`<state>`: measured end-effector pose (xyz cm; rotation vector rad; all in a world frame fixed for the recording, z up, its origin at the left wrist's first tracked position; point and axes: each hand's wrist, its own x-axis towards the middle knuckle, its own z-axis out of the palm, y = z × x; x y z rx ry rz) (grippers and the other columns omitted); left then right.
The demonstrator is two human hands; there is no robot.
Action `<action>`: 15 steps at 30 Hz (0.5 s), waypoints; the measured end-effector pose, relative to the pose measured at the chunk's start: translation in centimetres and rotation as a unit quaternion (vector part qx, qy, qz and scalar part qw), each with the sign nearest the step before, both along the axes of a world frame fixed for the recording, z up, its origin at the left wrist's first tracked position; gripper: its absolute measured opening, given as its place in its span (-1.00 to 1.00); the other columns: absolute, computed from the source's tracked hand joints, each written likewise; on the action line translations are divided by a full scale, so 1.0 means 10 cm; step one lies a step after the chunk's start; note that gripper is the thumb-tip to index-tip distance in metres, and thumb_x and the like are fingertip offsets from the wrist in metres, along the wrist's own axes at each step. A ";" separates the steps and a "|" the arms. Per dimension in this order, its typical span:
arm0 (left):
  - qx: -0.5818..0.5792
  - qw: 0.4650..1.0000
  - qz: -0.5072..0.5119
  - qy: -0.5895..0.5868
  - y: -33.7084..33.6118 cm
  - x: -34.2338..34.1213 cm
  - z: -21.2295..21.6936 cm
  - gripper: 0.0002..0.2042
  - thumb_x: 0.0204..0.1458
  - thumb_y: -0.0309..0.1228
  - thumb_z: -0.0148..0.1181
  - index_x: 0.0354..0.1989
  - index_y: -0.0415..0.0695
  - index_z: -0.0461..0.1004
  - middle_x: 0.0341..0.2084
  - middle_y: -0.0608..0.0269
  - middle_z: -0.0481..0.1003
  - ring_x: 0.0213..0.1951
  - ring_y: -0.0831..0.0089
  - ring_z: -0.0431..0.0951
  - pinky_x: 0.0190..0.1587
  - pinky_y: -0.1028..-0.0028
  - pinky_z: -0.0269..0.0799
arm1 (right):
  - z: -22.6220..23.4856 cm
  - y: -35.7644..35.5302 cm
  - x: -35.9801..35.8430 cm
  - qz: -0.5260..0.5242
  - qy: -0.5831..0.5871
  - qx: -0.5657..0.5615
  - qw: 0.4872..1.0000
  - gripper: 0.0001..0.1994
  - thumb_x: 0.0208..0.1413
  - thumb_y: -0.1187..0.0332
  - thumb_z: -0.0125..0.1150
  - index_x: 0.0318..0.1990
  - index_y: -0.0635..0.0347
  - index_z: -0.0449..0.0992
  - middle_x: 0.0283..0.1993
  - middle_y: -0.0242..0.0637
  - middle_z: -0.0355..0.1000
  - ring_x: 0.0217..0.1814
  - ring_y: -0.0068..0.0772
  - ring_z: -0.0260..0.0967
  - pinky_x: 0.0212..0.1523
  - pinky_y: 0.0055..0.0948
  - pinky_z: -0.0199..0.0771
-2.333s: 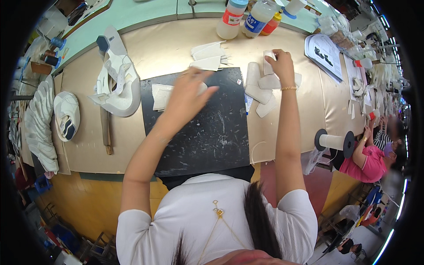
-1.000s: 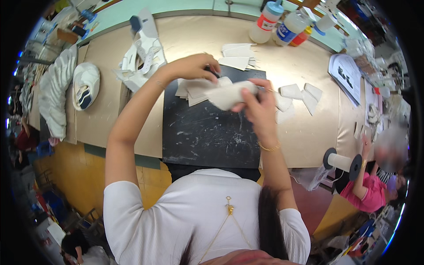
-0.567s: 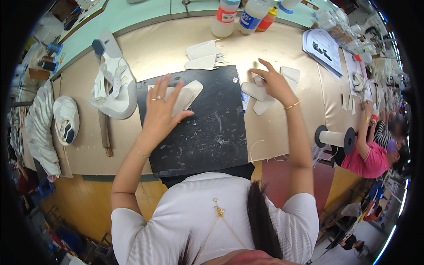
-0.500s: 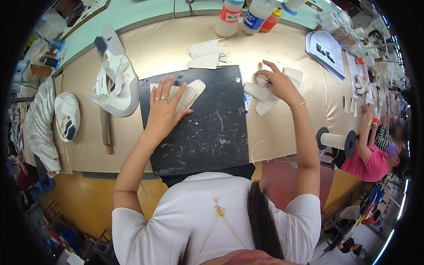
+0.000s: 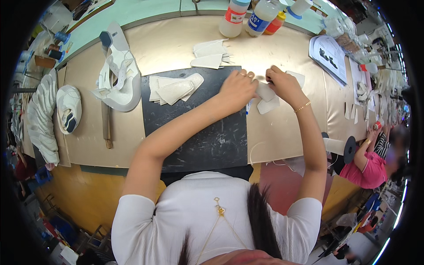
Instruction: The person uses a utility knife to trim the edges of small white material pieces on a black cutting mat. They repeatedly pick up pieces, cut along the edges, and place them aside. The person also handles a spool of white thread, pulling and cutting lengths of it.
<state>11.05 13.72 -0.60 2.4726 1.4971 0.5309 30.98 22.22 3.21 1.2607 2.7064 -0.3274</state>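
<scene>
My left hand (image 5: pixel 240 89) reaches across to the right edge of the black cutting mat (image 5: pixel 203 137), its fingers curled closed and slightly blurred. My right hand (image 5: pixel 283 85) is close beside it, fingers pinched together; what either hand grips is hidden or too small to name. Between and just below them lie pale, flat shoe-upper pieces (image 5: pixel 268 106), partly covered by my hands. Another pale piece (image 5: pixel 296 78) shows behind the right hand. On the mat's upper left rests an overlapping stack of similar pieces (image 5: pixel 176 90).
More pale pieces (image 5: pixel 207 60) lie beyond the mat. To the left are an unfinished shoe upper (image 5: pixel 121 84), a wooden-handled tool (image 5: pixel 106 126) and a row of uppers (image 5: pixel 43 119). Bottles (image 5: pixel 232 20) stand at the back; a thread spool (image 5: pixel 338 145) is at right, near a co-worker in pink (image 5: pixel 366 170).
My left hand has left the stack on the mat and moved right, up to my right hand. The right hand's fingers have drawn in, and it has shifted slightly right.
</scene>
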 end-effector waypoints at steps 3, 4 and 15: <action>-0.003 1.000 0.000 0.026 0.25 0.21 -0.10 -0.57 -0.09 -0.16 0.48 -0.12 -0.16 0.57 -0.11 0.14 0.55 -0.02 0.18 0.52 0.01 0.22 0.39 | 0.14 -0.05 0.15 -0.025 0.082 0.021 0.996 -0.91 0.16 0.42 0.24 -0.21 0.13 0.47 -0.16 -0.27 0.55 -0.25 -0.08 0.56 -0.24 -0.18 0.54; -0.024 0.999 0.007 0.034 0.32 0.24 -0.13 -0.56 -0.12 -0.17 0.50 -0.12 -0.16 0.58 -0.10 0.14 0.55 0.00 0.16 0.52 0.01 0.19 0.39 | 0.19 -0.07 0.20 -0.036 0.114 0.026 0.992 -0.90 0.16 0.41 0.25 -0.22 0.14 0.47 -0.24 -0.25 0.56 -0.28 -0.08 0.56 -0.26 -0.18 0.53; -0.130 0.951 0.029 -0.280 0.48 0.15 0.06 -0.72 -0.05 -0.50 0.28 -0.11 -0.21 0.52 -0.34 -0.05 0.58 -0.21 0.13 0.63 -0.09 0.25 0.51 | 0.40 -0.15 0.64 -0.289 0.386 0.161 0.861 -0.75 0.25 0.27 0.38 -0.06 0.23 0.58 -0.41 -0.43 0.50 -0.49 -0.66 0.31 -0.47 -0.60 0.27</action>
